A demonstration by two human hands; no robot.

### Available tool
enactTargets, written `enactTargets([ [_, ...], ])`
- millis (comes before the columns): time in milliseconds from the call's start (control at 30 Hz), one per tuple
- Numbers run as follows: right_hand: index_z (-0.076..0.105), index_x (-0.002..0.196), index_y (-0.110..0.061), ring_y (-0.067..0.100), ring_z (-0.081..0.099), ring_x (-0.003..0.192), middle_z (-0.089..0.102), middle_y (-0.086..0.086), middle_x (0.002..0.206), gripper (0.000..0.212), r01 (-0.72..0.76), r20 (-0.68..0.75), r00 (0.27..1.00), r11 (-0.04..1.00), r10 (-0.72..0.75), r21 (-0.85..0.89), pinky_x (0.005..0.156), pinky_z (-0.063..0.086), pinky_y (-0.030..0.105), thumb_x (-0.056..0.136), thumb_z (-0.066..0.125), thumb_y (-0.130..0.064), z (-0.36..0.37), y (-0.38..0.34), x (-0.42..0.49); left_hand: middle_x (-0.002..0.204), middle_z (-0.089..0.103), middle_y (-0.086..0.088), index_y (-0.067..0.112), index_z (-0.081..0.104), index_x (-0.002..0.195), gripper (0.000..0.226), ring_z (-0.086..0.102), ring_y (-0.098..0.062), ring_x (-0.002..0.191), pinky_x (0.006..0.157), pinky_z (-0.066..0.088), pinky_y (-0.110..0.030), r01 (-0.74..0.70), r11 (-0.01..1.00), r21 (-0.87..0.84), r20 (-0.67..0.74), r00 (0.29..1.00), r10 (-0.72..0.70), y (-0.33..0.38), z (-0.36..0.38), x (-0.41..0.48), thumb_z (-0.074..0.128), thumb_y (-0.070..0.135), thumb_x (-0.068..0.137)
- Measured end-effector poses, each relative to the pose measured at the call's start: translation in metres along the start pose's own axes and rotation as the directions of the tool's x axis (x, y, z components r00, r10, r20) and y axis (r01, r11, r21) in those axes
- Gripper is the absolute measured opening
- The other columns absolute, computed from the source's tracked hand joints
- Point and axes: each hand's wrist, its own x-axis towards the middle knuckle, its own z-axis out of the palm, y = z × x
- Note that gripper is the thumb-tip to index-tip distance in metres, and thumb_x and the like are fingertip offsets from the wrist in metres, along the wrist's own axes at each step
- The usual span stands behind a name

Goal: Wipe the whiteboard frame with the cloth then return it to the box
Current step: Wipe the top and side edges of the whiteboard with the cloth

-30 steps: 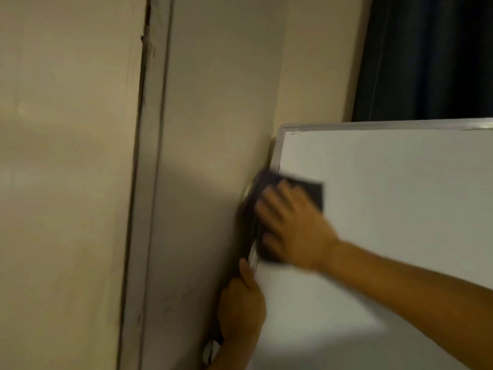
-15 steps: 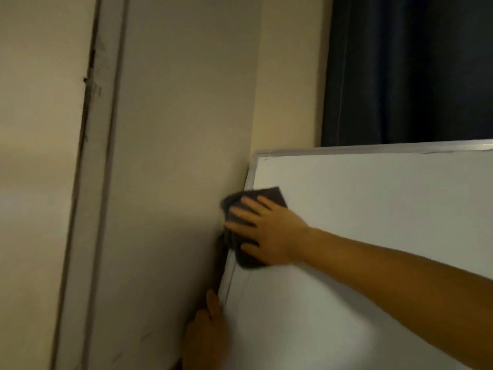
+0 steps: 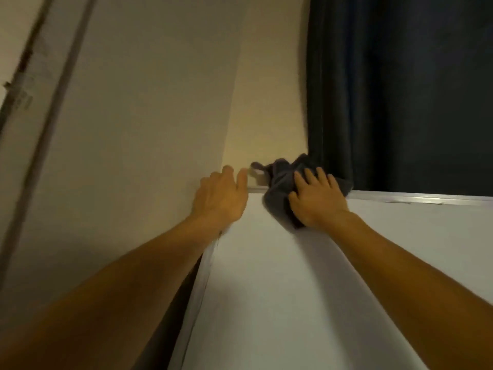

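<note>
The whiteboard leans against the wall, its silver frame running along the top and down the left side. A dark grey cloth is draped over the top frame near the upper left corner. My right hand presses down on the cloth, fingers spread over it. My left hand grips the board's upper left corner, fingers wrapped behind the frame. The box is not in view.
A beige wall stands to the left, with a door frame edge at the far left. A dark curtain hangs behind the board's top right.
My right hand moved the cloth from the left side frame up onto the top frame. My left hand slid up from the lower left side to the top corner. The view tilted upward.
</note>
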Motion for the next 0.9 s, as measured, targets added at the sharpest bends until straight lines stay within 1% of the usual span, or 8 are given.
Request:
enactTargets([
  [67, 0.009, 0.162, -0.02, 0.034, -0.001, 0.157, 0.004, 0.01, 0.171, 0.068, 0.006, -0.021, 1.0, 1.0, -0.006, 0.025, 0.126, -0.004, 0.05, 0.103, 0.025, -0.049, 0.014, -0.029, -0.014, 0.119, 0.063, -0.017, 0.011, 0.06, 0.118, 0.073, 0.058, -0.034, 0.104, 0.094, 0.045, -0.044, -0.179, 0.983, 0.033, 0.133, 0.976, 0.173, 0.008, 0.0, 0.019, 0.009, 0.058, 0.094],
  [233, 0.015, 0.16, -0.029, 0.029, -0.001, 0.156, 0.011, 0.002, 0.17, 0.067, 0.477, 0.015, 0.879, 0.879, -0.477, 0.014, 0.12, -0.016, 0.045, 0.1, 0.017, -0.058, 0.054, -0.072, -0.089, 0.119, 0.062, -0.023, 0.003, 0.064, 0.11, 0.08, 0.057, -0.035, 0.101, 0.09, 0.041, -0.04, -0.31, 0.937, 0.158, 0.345, 0.907, 0.242, -0.002, 0.004, 0.053, 0.009, 0.059, 0.094],
  [333, 0.024, 0.158, -0.033, 0.032, 0.013, 0.156, 0.018, 0.001, 0.169, 0.06, 0.087, -0.095, 0.992, 0.996, -0.089, -0.023, 0.125, 0.007, 0.046, 0.103, 0.026, -0.057, 0.029, -0.004, -0.066, 0.115, 0.06, -0.02, 0.007, 0.06, 0.109, 0.064, 0.054, -0.034, 0.1, 0.092, 0.043, -0.043, -0.398, 0.904, 0.157, 0.279, 0.896, 0.346, -0.015, 0.011, 0.055, 0.016, 0.051, 0.098],
  [433, 0.037, 0.149, -0.024, 0.039, 0.03, 0.144, 0.033, 0.011, 0.16, 0.061, -0.352, -0.147, 0.925, 0.936, 0.35, 0.01, 0.117, 0.027, 0.052, 0.098, 0.042, -0.057, 0.0, 0.029, -0.05, 0.12, 0.052, -0.018, 0.006, 0.051, 0.118, 0.058, 0.048, -0.033, 0.108, 0.097, 0.042, -0.048, -0.353, 0.935, 0.021, 0.27, 0.903, 0.335, -0.023, 0.022, 0.052, 0.02, 0.051, 0.098],
  [533, 0.04, 0.149, -0.015, 0.04, 0.032, 0.14, 0.034, 0.015, 0.156, 0.06, -0.451, -0.181, 0.869, 0.887, 0.461, 0.095, 0.114, 0.028, 0.049, 0.101, 0.04, -0.051, 0.006, -0.02, -0.04, 0.137, 0.049, -0.022, 0.003, 0.046, 0.135, 0.073, 0.049, -0.036, 0.121, 0.105, 0.039, -0.043, -0.132, 0.989, -0.073, 0.427, 0.892, 0.151, -0.015, 0.034, 0.052, 0.013, 0.055, 0.096],
  [633, 0.055, 0.139, -0.011, 0.04, 0.045, 0.126, 0.049, 0.015, 0.144, 0.05, 0.069, -0.193, 0.98, 0.989, -0.043, 0.132, 0.101, 0.036, 0.046, 0.098, 0.044, -0.036, 0.037, -0.106, -0.052, 0.14, 0.048, -0.023, 0.0, 0.046, 0.135, 0.083, 0.048, -0.037, 0.124, 0.106, 0.036, -0.043, 0.113, 0.984, -0.136, 0.392, 0.918, -0.052, -0.011, 0.035, 0.062, 0.009, 0.061, 0.093],
  [733, 0.056, 0.143, -0.014, 0.038, 0.047, 0.126, 0.052, 0.015, 0.145, 0.051, 0.512, -0.061, 0.858, 0.859, -0.51, 0.017, 0.101, 0.038, 0.048, 0.095, 0.051, -0.033, 0.046, -0.121, -0.061, 0.143, 0.045, -0.022, 0.002, 0.044, 0.138, 0.082, 0.045, -0.037, 0.127, 0.111, 0.032, -0.044, 0.178, 0.972, -0.154, 0.378, 0.919, -0.108, -0.016, 0.028, 0.074, 0.006, 0.059, 0.093],
  [900, 0.014, 0.162, -0.018, 0.029, 0.003, 0.157, 0.011, 0.007, 0.17, 0.06, -0.176, -0.142, 0.973, 0.984, 0.18, 0.041, 0.127, 0.003, 0.044, 0.107, 0.027, -0.039, 0.013, -0.033, -0.026, 0.126, 0.058, -0.026, 0.004, 0.056, 0.123, 0.081, 0.056, -0.04, 0.109, 0.098, 0.044, -0.047, -0.073, 0.997, 0.033, 0.237, 0.969, 0.063, -0.012, 0.038, 0.06, 0.006, 0.059, 0.092],
])
